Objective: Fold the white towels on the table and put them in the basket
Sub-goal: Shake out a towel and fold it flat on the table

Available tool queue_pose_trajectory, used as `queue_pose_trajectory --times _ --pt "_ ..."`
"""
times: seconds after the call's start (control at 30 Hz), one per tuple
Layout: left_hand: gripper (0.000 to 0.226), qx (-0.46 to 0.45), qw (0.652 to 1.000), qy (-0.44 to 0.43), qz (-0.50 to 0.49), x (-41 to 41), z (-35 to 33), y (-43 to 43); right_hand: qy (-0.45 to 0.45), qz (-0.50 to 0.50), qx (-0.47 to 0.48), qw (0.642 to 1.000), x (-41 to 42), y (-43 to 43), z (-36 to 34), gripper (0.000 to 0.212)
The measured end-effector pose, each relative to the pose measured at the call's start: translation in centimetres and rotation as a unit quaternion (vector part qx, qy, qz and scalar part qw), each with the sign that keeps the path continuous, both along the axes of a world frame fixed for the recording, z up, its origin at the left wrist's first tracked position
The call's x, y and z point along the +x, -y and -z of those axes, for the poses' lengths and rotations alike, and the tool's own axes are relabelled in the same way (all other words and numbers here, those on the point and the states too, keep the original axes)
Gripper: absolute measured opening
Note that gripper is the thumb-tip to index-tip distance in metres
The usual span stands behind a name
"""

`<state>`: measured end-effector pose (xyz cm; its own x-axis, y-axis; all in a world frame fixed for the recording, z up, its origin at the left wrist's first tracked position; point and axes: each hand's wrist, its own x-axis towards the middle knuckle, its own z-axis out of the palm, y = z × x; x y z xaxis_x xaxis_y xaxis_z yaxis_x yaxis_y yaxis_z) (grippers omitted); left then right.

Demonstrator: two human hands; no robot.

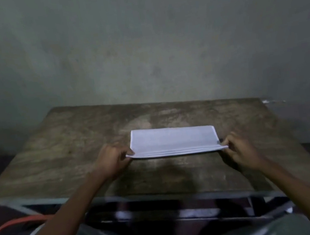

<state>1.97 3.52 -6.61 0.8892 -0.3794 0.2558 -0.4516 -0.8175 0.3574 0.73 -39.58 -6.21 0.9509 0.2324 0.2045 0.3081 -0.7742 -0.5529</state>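
**Both hands pinch the near corners of a folded towel**

A white towel (173, 140), folded into a long rectangle with layered edges showing along its near side, lies on the worn wooden table (76, 145) at the centre of the frame. The left hand (112, 159) pinches its near left corner, and the right hand (241, 150) pinches its near right corner. A grey wall (141, 41) fills the upper half. An orange cable (17, 223) curves at lower left.

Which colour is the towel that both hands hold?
White, plain, no pattern: the towel, clearest in the head view.
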Motion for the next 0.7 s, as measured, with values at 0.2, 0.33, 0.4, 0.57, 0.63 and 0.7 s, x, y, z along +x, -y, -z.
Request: queue_pose_trajectory --times 0.2,0.33,0.4,0.57,0.63,0.7 --pt "0.021 0.029 0.999 -0.024 0.003 -4.0 1.3 -0.2 -0.038 -0.037 0.007 0.999 -3.7 0.5 2.9 0.025" --pt "0.029 0.055 0.998 0.006 -0.011 -5.0 -1.0 1.3 -0.001 0.004 -0.048 0.999 -3.7 -0.9 1.2 0.019" --pt "0.033 0.035 0.998 0.050 -0.011 -4.2 -1.6 3.8 0.065 0.033 -0.046 0.996 -2.9 -4.0 -0.1 0.028" --pt "0.053 0.089 0.995 0.023 -0.038 -0.2 0.5 12.1 0.044 0.040 -0.146 0.987 1.0 -13.0 1.0 0.052" --pt "0.055 0.126 0.990 -0.029 -0.062 0.4 2.1 13.0 -0.028 0.032 -0.204 0.978 1.8 -13.6 2.9 0.053" --pt "0.057 0.158 0.984 -0.039 -0.076 0.5 3.5 12.3 -0.063 0.029 -0.230 0.971 1.9 -12.3 4.4 0.059"
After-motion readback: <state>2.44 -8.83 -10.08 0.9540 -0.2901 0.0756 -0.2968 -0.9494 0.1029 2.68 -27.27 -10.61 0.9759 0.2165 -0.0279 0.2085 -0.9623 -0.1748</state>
